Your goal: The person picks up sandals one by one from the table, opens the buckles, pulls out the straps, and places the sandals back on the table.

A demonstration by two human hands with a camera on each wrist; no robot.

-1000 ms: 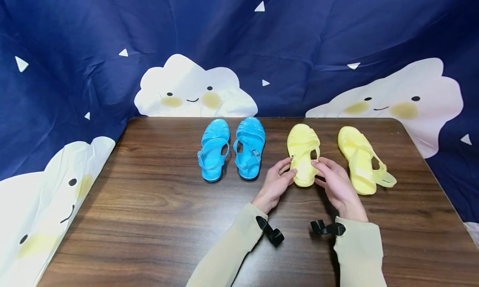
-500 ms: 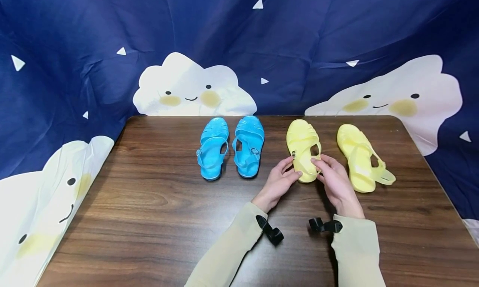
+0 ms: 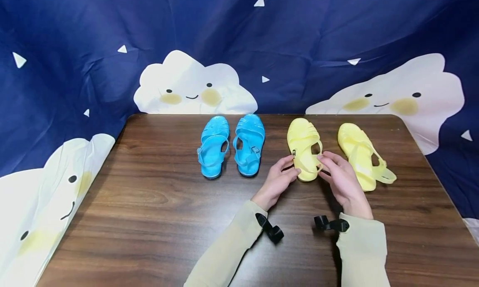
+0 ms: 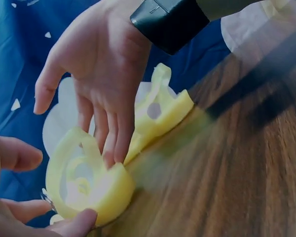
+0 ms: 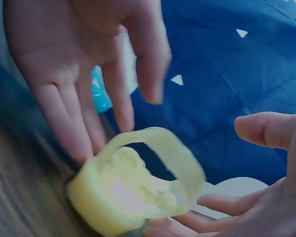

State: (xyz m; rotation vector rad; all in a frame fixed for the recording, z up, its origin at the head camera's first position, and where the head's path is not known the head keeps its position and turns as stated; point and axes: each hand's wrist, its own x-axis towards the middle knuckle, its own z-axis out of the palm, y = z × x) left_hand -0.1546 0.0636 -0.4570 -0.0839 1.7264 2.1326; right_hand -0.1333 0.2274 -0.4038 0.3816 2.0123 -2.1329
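Note:
A yellow buckled sandal [image 3: 301, 143] lies on the table, toe pointing away, its heel between both hands. My left hand [image 3: 275, 183] rests fingertips against its left side, near the small metal buckle [image 3: 294, 153] and the heel. On the opposite side, my right hand [image 3: 346, 183] has fingertips at the heel strap [image 3: 319, 167]. In the right wrist view, the strap [image 5: 180, 153] arches above the sole, and both thumbs stand apart from the sandal. A second yellow sandal [image 3: 361, 164] lies just right of my right hand, its strap [image 3: 386, 176] splayed outward.
A pair of blue sandals stands to the left: one blue sandal [image 3: 212, 156] and its mate [image 3: 248, 154], toes near the table's back edge. The brown wood-grain table [image 3: 157, 220] backs onto a dark blue curtain [image 3: 284, 41] with printed clouds.
The yellow sandal between my hands has slid slightly away from me. My right hand has eased right, its thumb now off the sole, while the left hand stays beside the buckle.

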